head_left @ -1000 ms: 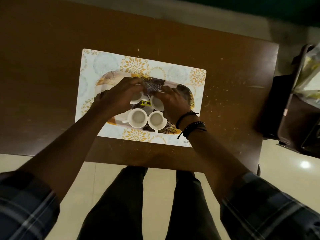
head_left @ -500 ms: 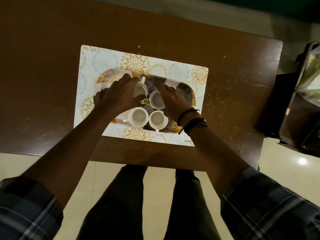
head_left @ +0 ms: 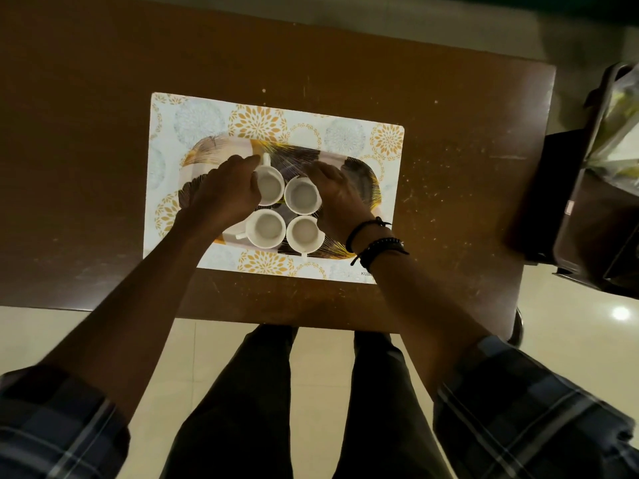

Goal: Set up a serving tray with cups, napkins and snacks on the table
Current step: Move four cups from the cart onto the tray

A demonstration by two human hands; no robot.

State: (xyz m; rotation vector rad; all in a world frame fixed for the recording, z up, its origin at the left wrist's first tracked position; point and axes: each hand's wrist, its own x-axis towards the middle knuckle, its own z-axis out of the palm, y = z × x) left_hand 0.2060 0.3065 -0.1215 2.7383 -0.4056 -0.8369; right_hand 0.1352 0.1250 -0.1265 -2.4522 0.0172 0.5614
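1. A cream tiled floor (head_left: pixel 570 323) lies nearest, with a light glare on it at the right.
2. The brown counter (head_left: pixel 449 202) is scuffed and flecked with pale specks. A floral placemat (head_left: pixel 197 115) lies flat on it.
3. A patterned tray (head_left: pixel 363 171) rests on the placemat and carries four white cups in a square. The near-left cup (head_left: pixel 265 229) and near-right cup (head_left: pixel 304 234) stand upright and untouched.
4. The left grip (head_left: pixel 224 191) curls round the far-left cup (head_left: pixel 270 184). The right grip (head_left: pixel 340 195), with beaded bracelets (head_left: pixel 377 242) at its wrist, curls round the far-right cup (head_left: pixel 301 196).
5. Right of the counter, a dark stand (head_left: pixel 587 219) holds a plastic bag (head_left: pixel 619 133).
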